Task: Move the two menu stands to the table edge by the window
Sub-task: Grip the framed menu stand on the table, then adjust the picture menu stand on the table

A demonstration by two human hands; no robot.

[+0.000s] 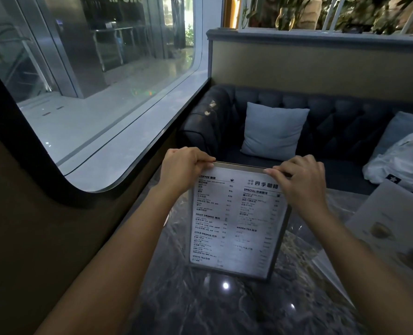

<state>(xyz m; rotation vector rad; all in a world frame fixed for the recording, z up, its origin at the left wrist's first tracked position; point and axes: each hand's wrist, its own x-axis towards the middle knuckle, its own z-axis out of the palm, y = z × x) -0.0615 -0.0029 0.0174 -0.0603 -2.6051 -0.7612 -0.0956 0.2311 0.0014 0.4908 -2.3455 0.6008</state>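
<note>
A menu stand (237, 221) with a white drinks list in black print stands upright on the dark marble table (200, 305), near the table's left side below the window (92, 93). My left hand (183, 168) grips its top left corner. My right hand (299, 177) grips its top right corner. A second menu stand (389, 228), pale and showing pictures of drinks, leans at the right edge of the view, apart from both hands.
A dark tufted sofa (345, 131) sits behind the table with a light blue cushion (273, 130) and a white bag (401, 163) on it. A brown wall (31, 226) runs along the table's left side under the window.
</note>
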